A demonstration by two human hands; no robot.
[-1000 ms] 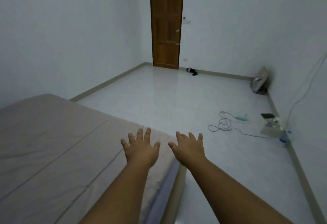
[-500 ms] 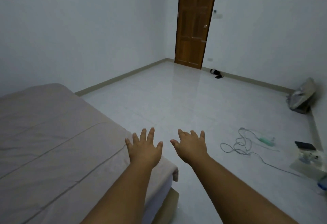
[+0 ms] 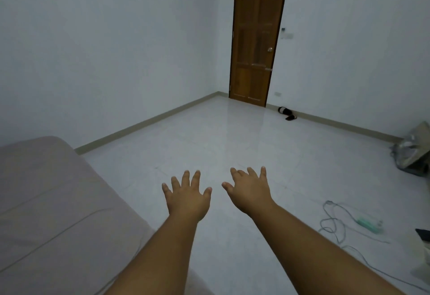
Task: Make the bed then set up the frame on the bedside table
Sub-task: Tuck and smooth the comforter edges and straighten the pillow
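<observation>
Two bare hands hung palm-down ahead of the person, both empty. Farthest left lay the bed under a smooth grey-beige fitted sheet, flat but for a seam line or two, so the bed-making looked largely done in the part that showed; no pillow or blanket was in sight. Just right of the bed's edge the left hand hovered above the floor, its fingers straight and spread apart, gripping nothing. The right hand beside it was held the same way, fingers apart, near the left but not touching it. Hands held free like this probably suited a move between steps rather than any work on the sheet. Below them the glossy white tiled floor ran to a shut brown panelled wooden door between bare white walls. Right of the door a small dark object lay by the skirting, too small to identify. Nearer, a tangled grey cable and a pale green power strip lay on the floor, with a crumpled grey bag at the right wall. Neither frame nor bedside table was in view.
</observation>
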